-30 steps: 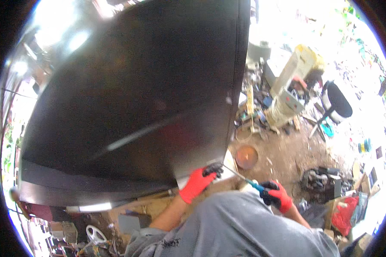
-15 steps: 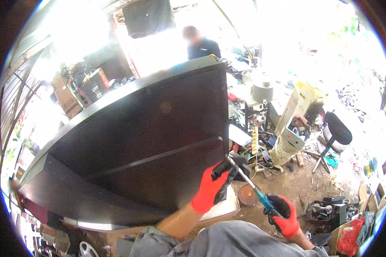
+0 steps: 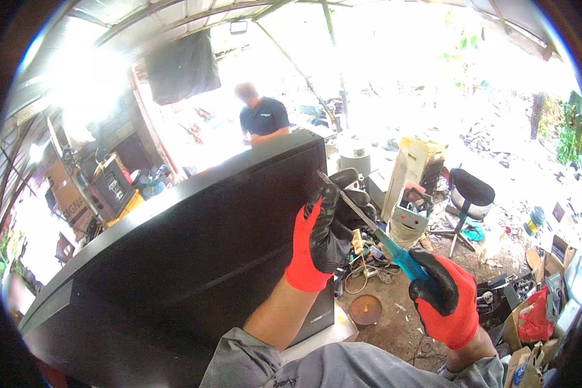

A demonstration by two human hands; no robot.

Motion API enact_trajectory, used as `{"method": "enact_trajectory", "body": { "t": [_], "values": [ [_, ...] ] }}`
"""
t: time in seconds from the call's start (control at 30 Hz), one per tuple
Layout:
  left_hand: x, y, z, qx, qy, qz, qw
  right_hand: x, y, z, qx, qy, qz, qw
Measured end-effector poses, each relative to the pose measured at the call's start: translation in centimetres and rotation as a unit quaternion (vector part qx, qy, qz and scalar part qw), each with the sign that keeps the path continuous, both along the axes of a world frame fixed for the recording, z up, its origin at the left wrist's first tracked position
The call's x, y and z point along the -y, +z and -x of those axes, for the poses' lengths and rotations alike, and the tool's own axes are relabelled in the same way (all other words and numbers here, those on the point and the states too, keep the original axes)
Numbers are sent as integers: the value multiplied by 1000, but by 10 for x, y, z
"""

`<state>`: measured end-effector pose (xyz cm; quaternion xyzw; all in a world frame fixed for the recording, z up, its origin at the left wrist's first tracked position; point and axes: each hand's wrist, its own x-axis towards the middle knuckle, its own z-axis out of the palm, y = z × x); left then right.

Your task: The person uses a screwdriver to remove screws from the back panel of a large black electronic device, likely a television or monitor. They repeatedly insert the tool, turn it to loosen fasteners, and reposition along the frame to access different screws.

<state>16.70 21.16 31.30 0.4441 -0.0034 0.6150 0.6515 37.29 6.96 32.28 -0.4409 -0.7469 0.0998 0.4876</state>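
My right hand [image 3: 445, 294], in a red and black glove, is closed around the teal handle of a long screwdriver [image 3: 404, 258]. Its metal shaft slants up and left toward the edge of a large black cabinet [image 3: 194, 239], shaped like a big television housing. My left hand [image 3: 323, 229], gloved alike, is at that right edge, with thumb and fingers on either side of the shaft near its tip. The glove and edge hide exactly where the tip touches.
Another person [image 3: 264, 116] in a dark shirt stands beyond the cabinet. To the right are a black chair [image 3: 471, 191], a white sack [image 3: 407, 223] and scattered scrap. A round rusty lid [image 3: 365, 309] lies on the dirt floor, with a red bag [image 3: 535, 315] farther right.
My view has tilted up. Both hands have risen along the cabinet's right edge with the screwdriver, whose tip is now nearer the top corner.
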Motion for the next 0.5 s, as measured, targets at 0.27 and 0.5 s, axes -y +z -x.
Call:
{"method": "enact_trajectory", "body": {
  "t": [0.27,0.5],
  "values": [
    [-7,-5,5,23,-30,45,998,8,8,16,18,-43,4,999],
    [-8,-3,6,34,-51,50,997,12,13,26,35,-64,-23,997]
  ]
}}
